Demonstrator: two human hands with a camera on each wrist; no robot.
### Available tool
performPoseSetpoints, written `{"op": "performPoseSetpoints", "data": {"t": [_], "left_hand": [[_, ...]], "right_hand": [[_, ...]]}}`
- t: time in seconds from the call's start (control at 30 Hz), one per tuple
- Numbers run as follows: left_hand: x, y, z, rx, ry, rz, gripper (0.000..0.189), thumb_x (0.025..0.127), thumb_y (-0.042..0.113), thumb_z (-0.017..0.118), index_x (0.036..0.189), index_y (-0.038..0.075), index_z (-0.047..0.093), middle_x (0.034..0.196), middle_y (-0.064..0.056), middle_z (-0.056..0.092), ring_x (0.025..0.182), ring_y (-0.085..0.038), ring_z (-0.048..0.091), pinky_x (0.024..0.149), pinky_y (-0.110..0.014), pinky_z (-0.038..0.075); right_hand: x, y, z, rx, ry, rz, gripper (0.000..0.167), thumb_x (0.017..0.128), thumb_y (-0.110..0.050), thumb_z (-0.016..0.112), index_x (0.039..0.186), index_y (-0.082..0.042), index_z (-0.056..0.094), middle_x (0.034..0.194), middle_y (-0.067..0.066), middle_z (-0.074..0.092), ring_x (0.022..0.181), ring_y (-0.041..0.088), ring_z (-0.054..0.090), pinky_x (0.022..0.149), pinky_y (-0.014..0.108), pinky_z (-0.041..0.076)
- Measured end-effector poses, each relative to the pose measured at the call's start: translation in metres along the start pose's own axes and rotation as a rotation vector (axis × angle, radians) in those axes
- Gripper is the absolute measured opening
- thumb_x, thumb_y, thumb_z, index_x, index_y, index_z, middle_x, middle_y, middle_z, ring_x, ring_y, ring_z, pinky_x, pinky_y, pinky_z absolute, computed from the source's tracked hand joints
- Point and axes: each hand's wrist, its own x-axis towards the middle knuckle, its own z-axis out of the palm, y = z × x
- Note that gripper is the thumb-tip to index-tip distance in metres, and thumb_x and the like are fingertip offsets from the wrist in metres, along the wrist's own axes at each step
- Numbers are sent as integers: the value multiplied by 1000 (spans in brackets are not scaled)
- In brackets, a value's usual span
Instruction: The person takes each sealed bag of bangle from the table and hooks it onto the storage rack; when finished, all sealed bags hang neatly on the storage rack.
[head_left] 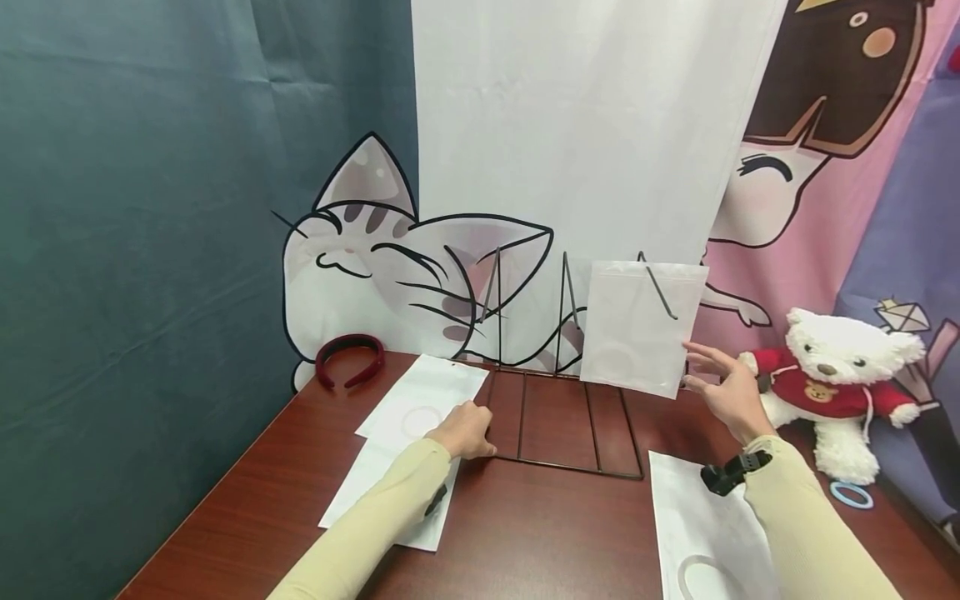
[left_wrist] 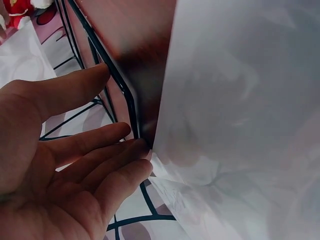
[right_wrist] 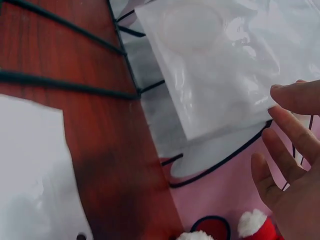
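Note:
A black wire display rack with upright hooks stands on the table. My left hand holds the wire at its front left corner; in the left wrist view the thumb and fingers meet the black wire. A white translucent plastic bag hangs from the rack's right hook. Beside its right edge is my right hand, thumb and index finger apart at the edge, the other fingers loosely bent. In the right wrist view the fingertips are at the margin of the hanging bag.
White bags lie on the table at the left, partly under my left forearm. Another white bag lies at the front right. A dark red headband sits at the back left. At the right is a white teddy bear with a light blue ring.

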Motion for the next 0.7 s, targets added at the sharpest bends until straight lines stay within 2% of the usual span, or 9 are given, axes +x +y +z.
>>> {"op": "performPoseSetpoints", "data": {"t": [0.1, 0.17, 0.2, 0.27, 0.33, 0.4, 0.43, 0.5, 0.7], "left_hand": [[0, -1, 1, 13, 4, 10, 31, 78, 30, 86, 77, 7, 65, 75, -6, 67, 76, -22, 66, 73, -34, 55], [0, -2, 1, 15, 4, 13, 31, 78, 30, 86, 77, 7, 65, 75, -6, 67, 75, -22, 65, 72, -34, 55], [0, -2, 1, 13, 3, 13, 30, 78, 30, 86, 77, 7, 65, 75, -6, 67, 75, -21, 65, 72, -33, 54], [0, -2, 1, 3, 2, 9, 30, 78, 29, 86, 77, 7, 65, 75, -6, 67, 74, -21, 65, 71, -33, 54], [0, -2, 1, -7, -3, 3, 30, 78, 29, 86, 77, 8, 65, 75, -6, 67, 74, -22, 65, 71, -34, 54], [0, -2, 0, -13, -5, -2, 30, 78, 29, 86, 76, 8, 65, 76, -7, 67, 75, -22, 65, 71, -34, 54], [0, -2, 0, -15, -7, -5, 30, 78, 29, 86, 76, 8, 64, 76, -7, 67, 76, -23, 66, 72, -34, 55], [0, -2, 0, -12, -8, -8, 30, 78, 29, 86, 77, 8, 65, 77, -8, 67, 77, -24, 67, 72, -35, 55], [0, -3, 1, 9, -11, -6, 30, 79, 31, 85, 78, 8, 66, 78, -8, 68, 79, -24, 68, 73, -34, 55]], "right_hand": [[-6, 8, -4, -1, -6, -10, 55, 92, -6, 69, 144, -7, 53, 110, -20, 65, 91, -16, 55, 69, 13, 50], [-12, 13, -9, -30, -41, 1, 54, 92, -9, 70, 143, -6, 53, 108, -26, 63, 91, -16, 55, 70, 14, 49], [-15, 16, -11, -50, -69, 13, 54, 92, -11, 71, 143, -5, 53, 110, -21, 66, 91, -15, 56, 70, 14, 49], [-20, 20, -17, -116, -147, 31, 54, 92, -12, 71, 142, -4, 53, 118, -2, 70, 96, -5, 61, 70, 18, 51], [-27, 25, -23, -191, -231, 45, 55, 90, -12, 72, 140, -1, 53, 124, 19, 68, 100, 10, 67, 72, 24, 54], [-35, 31, -28, -263, -296, 51, 54, 88, -10, 73, 137, 3, 54, 124, 30, 65, 100, 28, 70, 72, 31, 58], [-39, 34, -31, -297, -319, 50, 54, 87, -9, 74, 136, 5, 55, 121, 32, 66, 100, 36, 70, 73, 35, 58], [-46, 41, -38, -360, -353, 45, 55, 84, -9, 77, 133, 6, 57, 117, 31, 68, 99, 40, 70, 73, 40, 58], [-63, 61, -53, -433, -502, 86, 56, 80, -13, 81, 129, 4, 61, 113, 22, 71, 96, 32, 70, 71, 37, 55]]}}
